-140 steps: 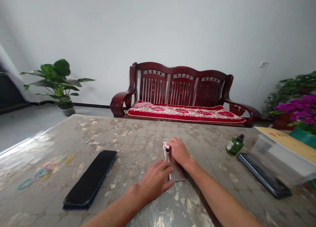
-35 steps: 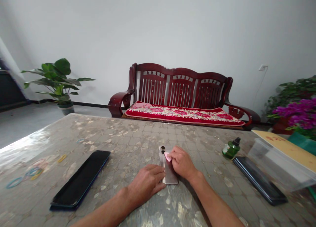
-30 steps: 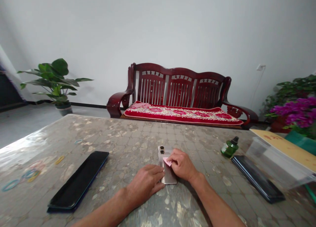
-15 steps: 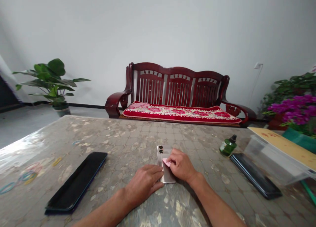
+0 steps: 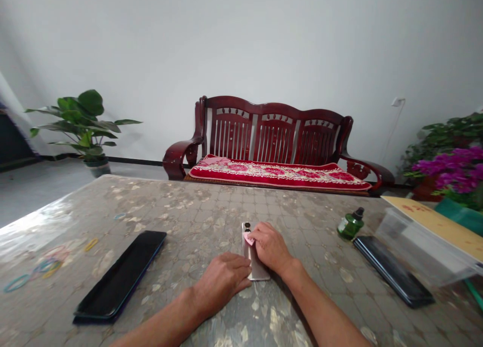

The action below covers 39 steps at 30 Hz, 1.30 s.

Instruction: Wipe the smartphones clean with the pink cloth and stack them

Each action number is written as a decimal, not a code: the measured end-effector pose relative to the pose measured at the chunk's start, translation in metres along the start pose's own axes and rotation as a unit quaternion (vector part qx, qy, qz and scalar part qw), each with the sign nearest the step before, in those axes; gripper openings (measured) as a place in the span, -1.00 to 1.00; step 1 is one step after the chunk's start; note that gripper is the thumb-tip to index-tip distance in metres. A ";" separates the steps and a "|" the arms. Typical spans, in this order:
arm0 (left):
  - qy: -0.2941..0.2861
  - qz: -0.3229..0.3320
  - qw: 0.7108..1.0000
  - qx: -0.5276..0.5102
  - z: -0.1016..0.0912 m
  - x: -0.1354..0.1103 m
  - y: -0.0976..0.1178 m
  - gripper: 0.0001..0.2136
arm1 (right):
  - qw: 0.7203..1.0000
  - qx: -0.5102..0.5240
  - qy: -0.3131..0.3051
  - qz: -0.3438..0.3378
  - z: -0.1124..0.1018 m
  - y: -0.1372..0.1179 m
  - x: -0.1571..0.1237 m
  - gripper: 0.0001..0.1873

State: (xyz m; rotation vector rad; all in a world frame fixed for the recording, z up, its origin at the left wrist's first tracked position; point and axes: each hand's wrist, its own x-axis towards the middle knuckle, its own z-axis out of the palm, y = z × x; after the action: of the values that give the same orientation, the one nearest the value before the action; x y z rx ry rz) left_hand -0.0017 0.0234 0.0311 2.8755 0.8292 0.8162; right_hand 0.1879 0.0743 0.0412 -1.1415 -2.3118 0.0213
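A silver smartphone (image 5: 259, 270) lies back side up on the patterned tablecloth, its two round camera lenses at the far end. My left hand (image 5: 224, 276) grips its near left side, with fingertips on the back and the thumb by the lower edge. Pinched in my right hand (image 5: 269, 244) is a small pink cloth (image 5: 248, 238), pressed on the phone's back just below the lenses. My right fingers and knuckles cover the phone's upper right part.
A black phone (image 5: 123, 276) lies to the left, near several rubber bands (image 5: 49, 267). On the right are a dark phone (image 5: 392, 270), a green spray bottle (image 5: 350, 223) and a clear plastic box (image 5: 415, 249) under a yellow board. A wooden bench (image 5: 273, 135) stands beyond the table.
My right hand has slid the pink cloth up and slightly left along the phone's back, toward the lenses. My left hand keeps its hold; the view has shifted slightly.
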 end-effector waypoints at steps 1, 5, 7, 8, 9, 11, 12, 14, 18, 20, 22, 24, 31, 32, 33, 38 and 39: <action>-0.005 -0.003 1.000 0.000 -0.001 0.000 0.000 -0.70 | 1.000 -0.001 -0.004 -0.007 0.000 0.000 0.000 -0.73; -0.032 -0.015 0.999 0.004 -0.002 0.001 0.001 -0.68 | 0.998 0.014 -0.027 -0.057 0.002 -0.005 0.001 -0.72; -0.035 -0.014 0.999 0.006 -0.001 0.000 0.001 -0.70 | 0.998 0.017 -0.025 -0.053 0.003 -0.006 0.002 -0.73; -0.034 -0.012 0.999 0.005 0.000 0.000 0.000 -0.71 | 0.999 0.016 -0.022 -0.047 0.004 -0.006 0.003 -0.73; -0.032 -0.010 0.999 0.003 0.001 0.000 0.000 -0.71 | 0.999 0.016 -0.020 -0.042 0.004 -0.006 0.004 -0.74; -0.028 -0.008 1.000 -0.002 0.002 -0.001 -0.001 -0.71 | 0.999 0.015 -0.019 -0.041 0.004 -0.006 0.005 -0.76; -0.027 -0.009 1.000 -0.005 0.002 -0.001 -0.001 -0.70 | 0.999 0.015 -0.022 -0.046 0.003 -0.006 0.005 -0.75; -0.025 -0.014 1.000 -0.004 0.001 -0.001 -0.001 -0.68 | 0.997 0.018 -0.037 -0.065 0.000 -0.007 0.004 -0.74; -0.030 -0.015 0.999 0.004 -0.002 0.000 0.000 -0.65 | 0.993 0.035 -0.073 -0.090 -0.006 -0.002 0.001 -0.73; -0.028 -0.010 1.000 0.003 -0.002 0.000 0.000 -0.67 | 0.996 0.034 -0.062 -0.062 -0.008 0.003 0.000 -0.72; -0.019 -0.007 1.000 0.000 -0.002 -0.001 -0.001 -0.71 | 0.999 0.026 -0.035 -0.017 -0.009 0.008 -0.001 -0.70; -0.013 -0.006 1.000 -0.002 0.000 -0.002 -0.002 -0.75 | 0.999 0.019 -0.010 0.025 -0.010 0.012 -0.002 -0.68; -0.006 -0.005 1.000 -0.001 0.005 -0.005 -0.005 -0.75 | 0.995 0.029 -0.057 0.071 -0.017 0.008 -0.007 -0.77; -0.007 -0.003 1.000 -0.003 0.005 -0.005 -0.005 -0.75 | 0.994 0.038 -0.063 0.075 -0.017 0.008 -0.007 -0.78; -0.007 -0.001 1.000 -0.004 0.005 -0.004 -0.005 -0.76 | 0.994 0.043 -0.062 0.081 -0.017 0.009 -0.007 -0.79; -0.006 -0.007 1.000 -0.006 0.006 -0.005 -0.006 -0.77 | 0.995 0.038 0.009 0.091 -0.009 0.016 -0.003 -0.69; -0.006 -0.007 1.000 -0.006 0.006 -0.005 -0.006 -0.77 | 0.995 0.040 0.020 0.088 -0.007 0.017 -0.002 -0.67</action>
State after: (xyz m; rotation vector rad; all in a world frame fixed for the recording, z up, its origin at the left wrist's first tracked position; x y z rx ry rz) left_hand -0.0048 0.0266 0.0225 2.8572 0.8395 0.7977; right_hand 0.2047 0.0815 0.0423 -1.2890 -2.1483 0.1546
